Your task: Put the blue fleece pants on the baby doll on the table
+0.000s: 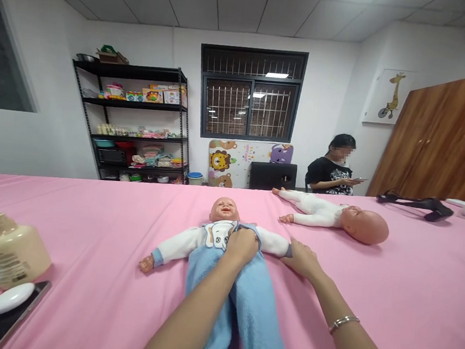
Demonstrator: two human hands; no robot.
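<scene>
A baby doll (224,211) lies on its back on the pink cloth, its head away from me, dressed in a fluffy blue romper (260,309) with white sleeves and an animal face on the chest. My left hand (242,247) is closed on the romper's upper chest, beside the animal face. At the end of the doll's sleeve (273,242) on the right, my right hand (303,258) is closed around the grey-blue cuff; the doll's hand there is hidden. The other doll arm stretches out to the left, its hand (146,264) showing past the cuff.
A second doll (319,211) in white lies at the back right, near a black strap-like item (414,204). At left are a pump bottle (13,252), a phone (0,317) and a white oval object (10,298). Beyond the table a person (334,170) sits holding a phone.
</scene>
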